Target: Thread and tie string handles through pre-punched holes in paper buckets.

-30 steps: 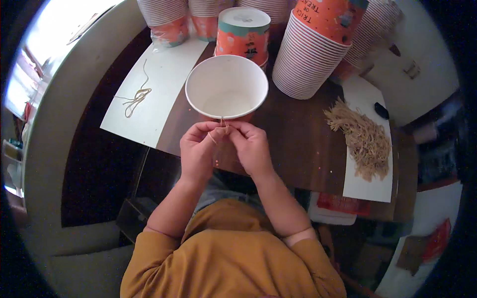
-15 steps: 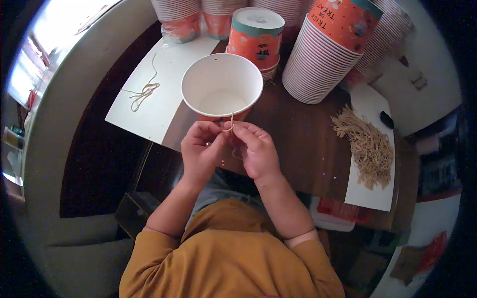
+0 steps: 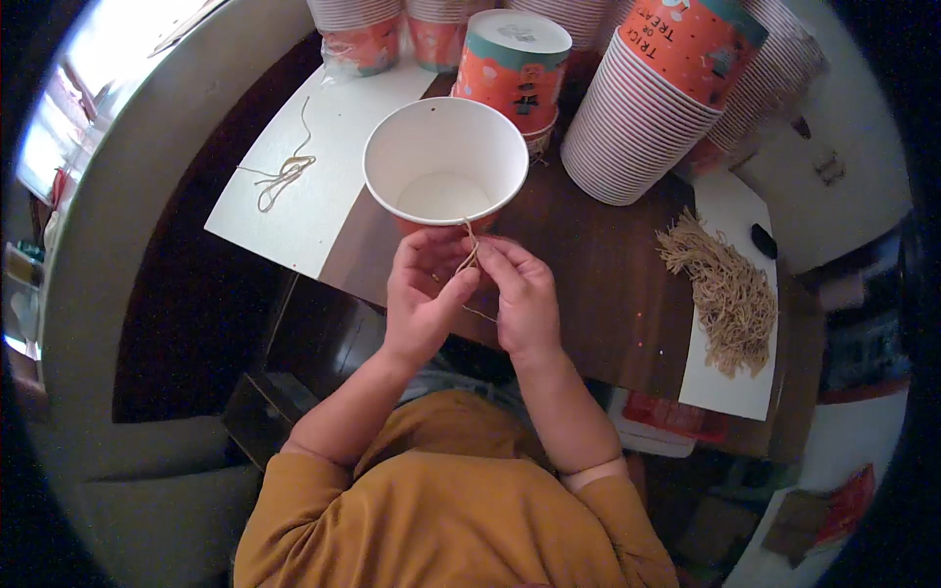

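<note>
An orange paper bucket with a white inside [image 3: 446, 162] stands upright in front of me on the brown table. A thin tan string [image 3: 471, 257] runs from its near rim down between my hands. My left hand [image 3: 423, 294] pinches the string between thumb and fingers, close under the rim. Just beside it, my right hand [image 3: 524, 294] grips the same string with thumb and forefinger. A loose end of the string hangs below the fingers. Whether the string is knotted there, I cannot tell.
Behind the bucket are an upturned bucket [image 3: 513, 78] and a tall leaning stack of nested buckets [image 3: 642, 118]. Cut strings [image 3: 284, 178] lie on a white board at left. A bundle of tan strings [image 3: 723, 299] and a small black object [image 3: 763, 241] lie at right.
Both hands have shifted slightly right, and the left fingers have spread more. The string has changed from a small loop at the fingertips to strands crossing between the hands.
</note>
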A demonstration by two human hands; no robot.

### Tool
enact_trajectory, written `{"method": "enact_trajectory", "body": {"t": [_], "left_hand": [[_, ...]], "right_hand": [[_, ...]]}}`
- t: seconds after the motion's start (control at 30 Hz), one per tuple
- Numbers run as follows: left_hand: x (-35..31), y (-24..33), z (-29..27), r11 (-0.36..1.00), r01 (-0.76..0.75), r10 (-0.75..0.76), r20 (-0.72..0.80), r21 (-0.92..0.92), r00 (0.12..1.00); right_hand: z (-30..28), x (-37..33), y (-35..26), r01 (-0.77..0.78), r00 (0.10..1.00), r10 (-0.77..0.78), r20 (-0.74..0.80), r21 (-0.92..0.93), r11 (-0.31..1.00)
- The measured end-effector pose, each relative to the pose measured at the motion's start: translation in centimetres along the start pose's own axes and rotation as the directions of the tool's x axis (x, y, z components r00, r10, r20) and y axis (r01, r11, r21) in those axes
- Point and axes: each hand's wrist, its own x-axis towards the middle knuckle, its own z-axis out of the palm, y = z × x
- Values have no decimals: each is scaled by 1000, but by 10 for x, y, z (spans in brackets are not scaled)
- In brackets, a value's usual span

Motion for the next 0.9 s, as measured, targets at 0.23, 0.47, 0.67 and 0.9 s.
{"method": "enact_trajectory", "body": {"t": [0.23,0.47,0.67,0.9], "left_hand": [[4,-4,6,982,112,-103,-64,155,993],[6,-5,1,965,262,-263,-67,-22,962],[5,6,11,973,192,-181,-93,131,979],[10,3,-7,945,206,-190,-87,255,978]], "right_hand": [[-5,-5,-8,371,903,-430,13,-527,765],[-6,-5,-10,506,782,-611,126,-700,504],[-9,-1,-11,515,755,-646,109,-708,483],[-13,-5,-19,390,906,-407,114,-595,703]]}}
